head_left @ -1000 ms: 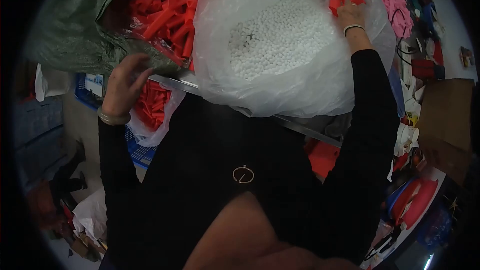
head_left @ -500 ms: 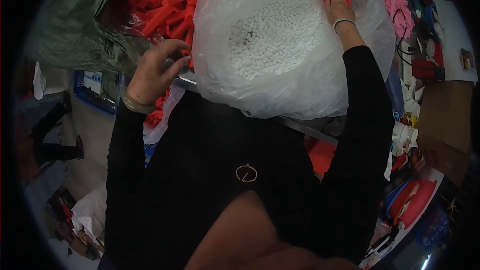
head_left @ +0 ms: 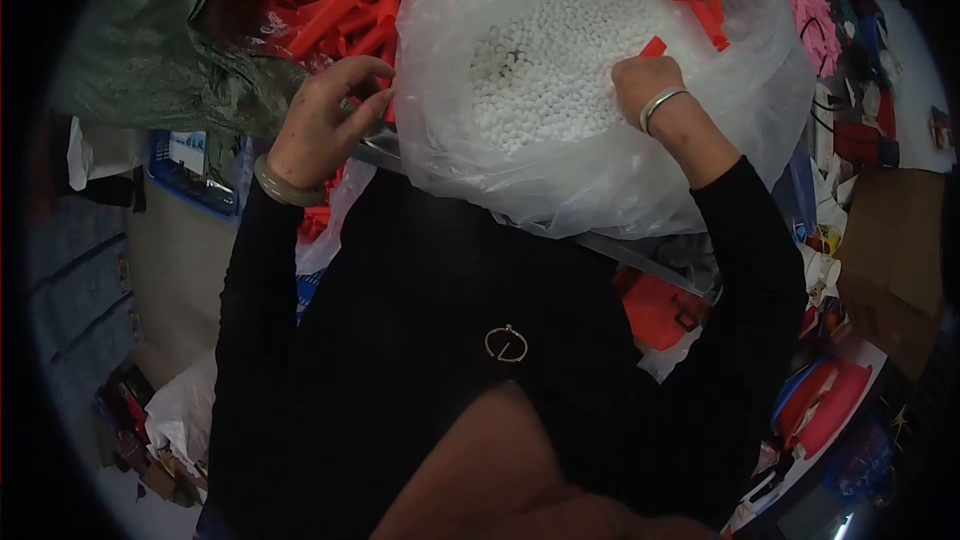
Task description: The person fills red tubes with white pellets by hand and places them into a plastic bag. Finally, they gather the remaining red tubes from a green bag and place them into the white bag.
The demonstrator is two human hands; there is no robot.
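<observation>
I find the right hand (head_left: pixel 650 90) curled tight, a single red piece (head_left: pixel 653 47) protruding above the knuckles; the fingertips are turned from my view, so I cannot tell exactly how they grip it. That hand sits at the right-hand edge of the white pellets (head_left: pixel 560 60), inside a clear plastic bag (head_left: pixel 540 175). Farther up, against the bag's inner right side, I note a few loose red pieces (head_left: pixel 711 0), apart from the hand. The left hand (head_left: pixel 330 122) is bent at the fingers, thumb held away from them, with nothing visible in its grasp; it lies beside the bag's left edge, and I cannot tell whether it touches the plastic. Just beyond it I record a heap of red pieces (head_left: pixel 345 15) in a dark green sack (head_left: pixel 140 60). Pink pieces (head_left: pixel 800 0) lie beyond the bag's far right side.
</observation>
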